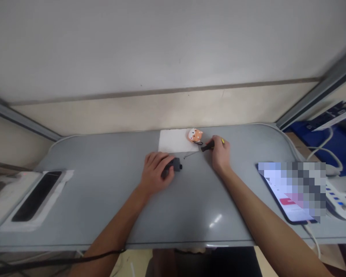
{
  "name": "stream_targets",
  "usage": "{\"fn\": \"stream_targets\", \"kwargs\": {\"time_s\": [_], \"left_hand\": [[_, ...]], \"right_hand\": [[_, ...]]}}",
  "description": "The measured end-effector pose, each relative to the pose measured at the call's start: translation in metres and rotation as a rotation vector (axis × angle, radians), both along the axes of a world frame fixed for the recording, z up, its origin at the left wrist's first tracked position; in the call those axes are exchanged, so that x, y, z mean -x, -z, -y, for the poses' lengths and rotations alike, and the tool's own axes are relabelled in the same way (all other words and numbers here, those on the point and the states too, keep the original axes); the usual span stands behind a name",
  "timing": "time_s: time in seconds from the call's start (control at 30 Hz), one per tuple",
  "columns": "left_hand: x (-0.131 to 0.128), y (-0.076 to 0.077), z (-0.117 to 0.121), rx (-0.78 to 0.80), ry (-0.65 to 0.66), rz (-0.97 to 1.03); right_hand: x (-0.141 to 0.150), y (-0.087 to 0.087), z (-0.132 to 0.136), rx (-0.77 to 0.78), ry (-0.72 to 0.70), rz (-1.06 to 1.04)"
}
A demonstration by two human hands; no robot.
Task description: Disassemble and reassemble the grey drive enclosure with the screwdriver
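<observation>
My left hand (156,173) is closed over a small dark grey boxy device (176,164) on the table. The device's right end sticks out past my fingers, with a short black stub on it; the rest is hidden under the hand. My right hand (221,156) grips a screwdriver (208,146) by its black and yellow handle. Its thin shaft slants down to the left, and the tip is just above and right of the device, apart from it. Behind both hands lies a white sheet (173,141), with an orange and white animal-shaped case (195,135) on its right end.
The grey table (103,184) meets a wall at the back. At the left, a black phone (37,196) lies on white paper. A tablet with a lit screen (288,196), a cable (313,236) and a white power strip (338,198) are at the right.
</observation>
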State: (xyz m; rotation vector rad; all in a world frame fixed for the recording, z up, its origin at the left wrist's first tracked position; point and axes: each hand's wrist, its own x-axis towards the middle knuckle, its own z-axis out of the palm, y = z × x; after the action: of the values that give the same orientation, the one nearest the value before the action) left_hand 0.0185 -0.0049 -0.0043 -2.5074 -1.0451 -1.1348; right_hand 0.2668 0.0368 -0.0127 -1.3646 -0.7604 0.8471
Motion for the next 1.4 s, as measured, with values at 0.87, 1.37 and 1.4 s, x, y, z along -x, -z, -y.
{"fn": "stream_targets", "kwargs": {"time_s": [0.87, 1.37, 1.4], "left_hand": [[0.001, 0.002, 0.0, -0.029, -0.014, -0.005], [0.0, 0.005, 0.003, 0.085, -0.003, -0.001], [0.0, 0.005, 0.003, 0.088, -0.002, 0.002]], "right_hand": [[-0.005, -0.002, 0.0, 0.04, -0.014, -0.076], [0.009, -0.024, 0.014, -0.037, -0.17, -0.442], [0.009, -0.022, 0.013, -0.033, -0.167, -0.435]]}}
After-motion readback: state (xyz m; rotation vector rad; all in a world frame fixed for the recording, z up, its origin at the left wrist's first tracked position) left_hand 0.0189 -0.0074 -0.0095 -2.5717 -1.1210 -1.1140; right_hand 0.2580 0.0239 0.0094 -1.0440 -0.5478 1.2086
